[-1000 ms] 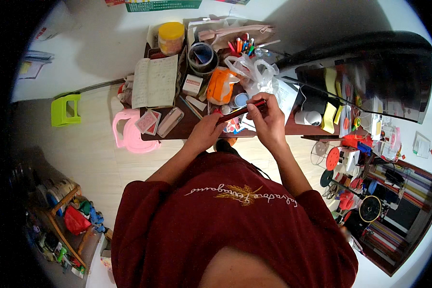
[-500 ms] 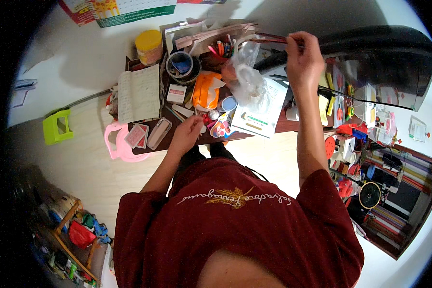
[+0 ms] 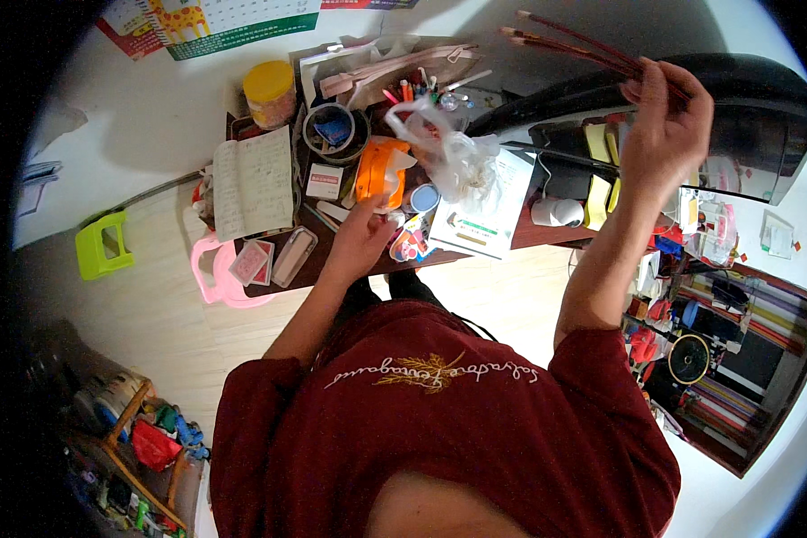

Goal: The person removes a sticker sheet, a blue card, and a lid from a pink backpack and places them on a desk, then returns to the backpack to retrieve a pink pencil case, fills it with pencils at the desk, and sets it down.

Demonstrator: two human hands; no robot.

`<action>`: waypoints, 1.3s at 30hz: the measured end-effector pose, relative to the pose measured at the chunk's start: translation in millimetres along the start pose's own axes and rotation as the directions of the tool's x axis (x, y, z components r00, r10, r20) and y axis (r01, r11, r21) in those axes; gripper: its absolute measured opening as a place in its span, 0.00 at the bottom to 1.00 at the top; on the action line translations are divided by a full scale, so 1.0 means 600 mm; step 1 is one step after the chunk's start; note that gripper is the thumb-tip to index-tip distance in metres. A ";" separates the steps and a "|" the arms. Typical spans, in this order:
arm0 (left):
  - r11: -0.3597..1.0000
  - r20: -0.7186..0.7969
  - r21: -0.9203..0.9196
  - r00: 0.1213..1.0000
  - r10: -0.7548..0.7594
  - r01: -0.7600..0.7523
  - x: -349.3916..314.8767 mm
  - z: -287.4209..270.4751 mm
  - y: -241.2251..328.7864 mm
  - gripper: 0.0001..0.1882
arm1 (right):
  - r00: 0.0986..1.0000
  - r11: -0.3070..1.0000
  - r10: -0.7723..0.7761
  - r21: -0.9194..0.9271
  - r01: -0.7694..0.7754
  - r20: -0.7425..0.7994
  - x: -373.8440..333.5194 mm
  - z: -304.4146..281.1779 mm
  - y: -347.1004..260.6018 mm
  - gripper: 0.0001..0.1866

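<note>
My right hand [image 3: 668, 134] is raised at the upper right, fingers closed round several thin dark-red sticks [image 3: 583, 49] with paler ends. The sticks point up and left; I cannot tell whether they are chopsticks or brushes. Below and left of them a crumpled clear plastic bag [image 3: 462, 166] lies on a white printed sheet [image 3: 475, 220], apart from the hand. Low over the desk's front edge, my left hand [image 3: 363, 238] is curled beside an orange tissue pack [image 3: 381, 175] and small items. What its fingers hold, if anything, is hidden.
A dark monitor [image 3: 744, 134] stands at the right, a white camera-like device [image 3: 558, 212] before it. An open notebook [image 3: 255, 184], a yellow-lidded jar [image 3: 270, 94], a round container [image 3: 332, 130], a card box [image 3: 325, 180] and a pencil case [image 3: 294, 255] crowd the desk's left side.
My right hand has moved right and slightly down, carrying the sticks clear of the plastic bag. The bag's upper part has sagged left and down. My left hand has shifted slightly right.
</note>
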State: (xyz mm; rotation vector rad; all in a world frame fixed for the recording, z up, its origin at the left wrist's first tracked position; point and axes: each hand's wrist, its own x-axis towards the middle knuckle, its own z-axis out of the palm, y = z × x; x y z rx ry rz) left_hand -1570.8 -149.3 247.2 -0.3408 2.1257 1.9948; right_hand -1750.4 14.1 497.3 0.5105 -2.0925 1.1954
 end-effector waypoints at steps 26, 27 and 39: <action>0.899 0.094 0.425 0.993 0.075 -0.108 0.050 -0.010 0.104 0.17 | 0.761 0.944 -0.177 -0.111 0.311 0.624 -0.104 0.142 0.195 0.06; 0.908 0.020 0.411 0.997 0.077 -0.078 0.049 -0.027 0.122 0.15 | 0.766 0.946 -0.180 -0.105 0.306 0.617 -0.105 0.141 0.198 0.06; 0.388 0.043 0.856 0.794 0.606 -0.342 0.256 -0.152 0.182 0.20 | 0.769 0.960 0.079 -0.256 0.113 0.635 -0.095 0.162 0.222 0.08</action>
